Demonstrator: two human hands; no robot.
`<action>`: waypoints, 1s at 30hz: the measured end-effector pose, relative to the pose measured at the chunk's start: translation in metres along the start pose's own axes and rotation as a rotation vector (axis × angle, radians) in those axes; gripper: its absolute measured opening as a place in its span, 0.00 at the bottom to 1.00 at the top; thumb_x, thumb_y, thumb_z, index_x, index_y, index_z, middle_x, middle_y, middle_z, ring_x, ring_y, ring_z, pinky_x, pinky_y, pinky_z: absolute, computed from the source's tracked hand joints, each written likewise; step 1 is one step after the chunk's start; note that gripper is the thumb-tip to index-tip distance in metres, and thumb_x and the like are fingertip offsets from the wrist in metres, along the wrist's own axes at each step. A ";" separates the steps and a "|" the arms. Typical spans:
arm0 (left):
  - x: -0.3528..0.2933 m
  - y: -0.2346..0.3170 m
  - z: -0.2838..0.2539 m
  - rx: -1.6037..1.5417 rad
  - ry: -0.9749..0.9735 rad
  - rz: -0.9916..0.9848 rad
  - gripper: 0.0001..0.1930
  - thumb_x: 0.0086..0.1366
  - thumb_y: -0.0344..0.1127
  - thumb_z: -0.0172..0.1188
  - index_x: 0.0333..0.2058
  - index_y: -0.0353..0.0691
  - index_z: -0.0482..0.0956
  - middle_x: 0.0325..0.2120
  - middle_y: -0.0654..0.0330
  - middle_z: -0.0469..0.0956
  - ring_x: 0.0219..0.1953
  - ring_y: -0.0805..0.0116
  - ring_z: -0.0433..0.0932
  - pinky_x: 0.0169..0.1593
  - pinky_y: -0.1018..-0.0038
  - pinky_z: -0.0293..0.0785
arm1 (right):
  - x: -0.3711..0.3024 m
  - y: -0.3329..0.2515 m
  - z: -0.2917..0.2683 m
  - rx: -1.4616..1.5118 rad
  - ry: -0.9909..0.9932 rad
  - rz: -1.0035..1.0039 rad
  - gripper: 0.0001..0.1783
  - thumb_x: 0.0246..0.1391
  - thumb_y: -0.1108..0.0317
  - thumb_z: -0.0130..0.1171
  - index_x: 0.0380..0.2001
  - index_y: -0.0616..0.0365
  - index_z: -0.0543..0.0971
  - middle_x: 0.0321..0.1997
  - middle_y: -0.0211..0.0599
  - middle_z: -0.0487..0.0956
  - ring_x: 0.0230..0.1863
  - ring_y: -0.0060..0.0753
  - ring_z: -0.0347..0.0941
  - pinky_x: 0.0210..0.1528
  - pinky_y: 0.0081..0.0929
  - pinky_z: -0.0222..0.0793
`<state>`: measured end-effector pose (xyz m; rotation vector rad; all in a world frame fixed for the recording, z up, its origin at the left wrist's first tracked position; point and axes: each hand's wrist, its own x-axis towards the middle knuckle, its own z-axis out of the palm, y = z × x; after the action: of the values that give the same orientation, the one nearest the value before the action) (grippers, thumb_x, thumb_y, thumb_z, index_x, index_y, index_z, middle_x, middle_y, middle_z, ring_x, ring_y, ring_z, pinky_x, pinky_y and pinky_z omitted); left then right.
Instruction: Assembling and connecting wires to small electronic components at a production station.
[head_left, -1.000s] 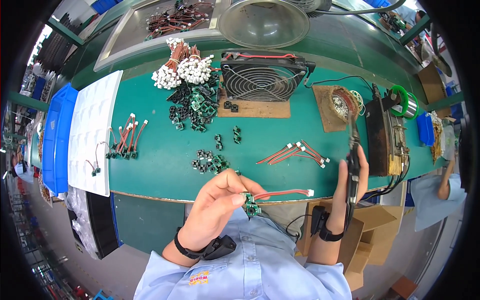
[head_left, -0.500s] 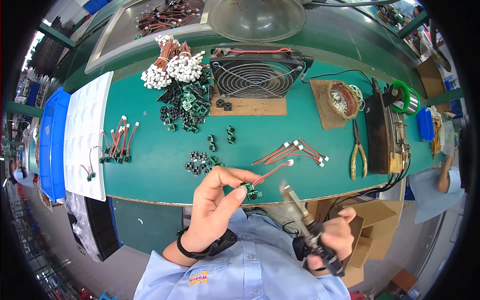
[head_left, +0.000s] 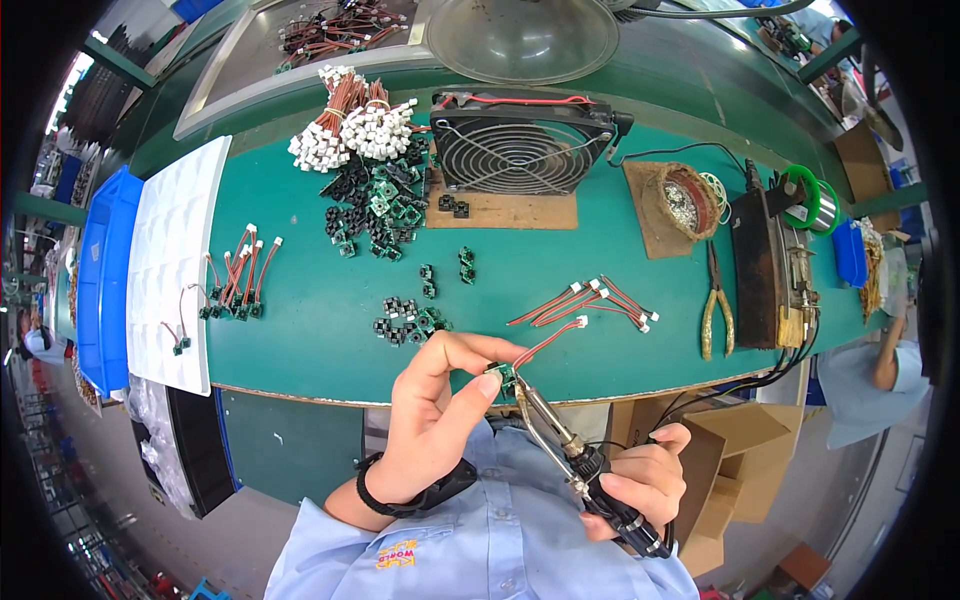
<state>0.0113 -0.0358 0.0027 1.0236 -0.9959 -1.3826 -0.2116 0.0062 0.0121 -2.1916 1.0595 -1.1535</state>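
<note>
Between thumb and fingers, my left hand (head_left: 437, 410) pinches a small green circuit board (head_left: 503, 381) at the table's front edge. Red and dark wires (head_left: 550, 345) with a white connector run from the board up and to the right. My right hand (head_left: 643, 484) is wrapped round the black handle of a soldering iron (head_left: 560, 432). A thin bent metal tube runs along its shaft. The iron's tip meets the board near the wire ends; whether it touches a joint is too small to tell.
Loose wire leads (head_left: 585, 300) lie beyond my hands, with small boards (head_left: 405, 320) to their left. Finished-looking wired boards (head_left: 235, 290) rest beside a white tray (head_left: 170, 270). A fan (head_left: 525, 150) stands at the back. Pliers (head_left: 716, 310), a tip-cleaning pot (head_left: 682, 203) and solder spool (head_left: 822, 205) are right.
My right hand has brought the soldering iron up and left, so its tip now reaches the board. My left hand keeps its pinch, nearly in place.
</note>
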 end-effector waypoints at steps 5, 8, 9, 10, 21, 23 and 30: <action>0.000 -0.001 0.000 0.007 -0.015 0.013 0.03 0.61 0.28 0.49 0.31 0.37 0.65 0.40 0.47 0.75 0.44 0.64 0.73 0.50 0.68 0.67 | -0.001 0.000 -0.001 -0.007 -0.003 -0.006 0.23 0.29 0.58 0.72 0.34 0.48 0.78 0.26 0.24 0.77 0.23 0.24 0.73 0.44 0.31 0.55; 0.000 -0.001 0.000 0.025 -0.023 0.028 0.03 0.61 0.28 0.49 0.31 0.37 0.65 0.40 0.47 0.75 0.44 0.64 0.73 0.50 0.68 0.67 | 0.000 -0.001 -0.001 -0.010 -0.004 -0.009 0.23 0.29 0.58 0.72 0.34 0.49 0.78 0.26 0.24 0.77 0.24 0.24 0.73 0.44 0.31 0.55; 0.000 -0.001 0.000 0.026 -0.023 0.029 0.03 0.61 0.28 0.49 0.31 0.37 0.65 0.40 0.47 0.75 0.44 0.64 0.73 0.50 0.68 0.67 | 0.000 -0.001 -0.001 -0.010 -0.005 -0.009 0.23 0.29 0.58 0.72 0.34 0.49 0.78 0.26 0.24 0.77 0.23 0.24 0.73 0.44 0.31 0.55; 0.000 0.000 0.001 0.021 -0.021 0.021 0.03 0.61 0.28 0.49 0.31 0.37 0.65 0.40 0.47 0.75 0.44 0.64 0.73 0.50 0.69 0.67 | 0.000 -0.001 -0.001 -0.011 -0.005 -0.009 0.23 0.29 0.58 0.72 0.34 0.49 0.78 0.26 0.24 0.77 0.23 0.24 0.73 0.44 0.31 0.55; 0.000 0.000 0.002 0.011 -0.020 0.006 0.03 0.62 0.28 0.49 0.31 0.37 0.65 0.40 0.47 0.74 0.44 0.65 0.73 0.49 0.70 0.68 | 0.000 0.001 -0.002 -0.009 -0.007 -0.018 0.23 0.30 0.58 0.71 0.35 0.50 0.78 0.26 0.24 0.77 0.23 0.24 0.73 0.44 0.31 0.55; 0.000 0.000 0.002 -0.004 -0.016 -0.001 0.03 0.62 0.28 0.49 0.31 0.37 0.65 0.40 0.47 0.74 0.44 0.65 0.73 0.48 0.70 0.68 | -0.001 0.001 -0.001 -0.007 -0.007 -0.019 0.23 0.30 0.58 0.71 0.35 0.50 0.78 0.26 0.24 0.78 0.23 0.24 0.73 0.44 0.31 0.55; -0.001 -0.002 0.000 0.081 -0.018 0.038 0.03 0.61 0.27 0.50 0.31 0.37 0.65 0.40 0.48 0.74 0.43 0.65 0.73 0.48 0.70 0.68 | -0.002 0.002 -0.002 0.013 -0.001 -0.009 0.23 0.31 0.57 0.71 0.35 0.51 0.78 0.25 0.25 0.78 0.23 0.24 0.73 0.44 0.32 0.55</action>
<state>0.0106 -0.0349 0.0008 1.0475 -1.0871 -1.3315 -0.2145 0.0064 0.0108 -2.1887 1.0399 -1.1592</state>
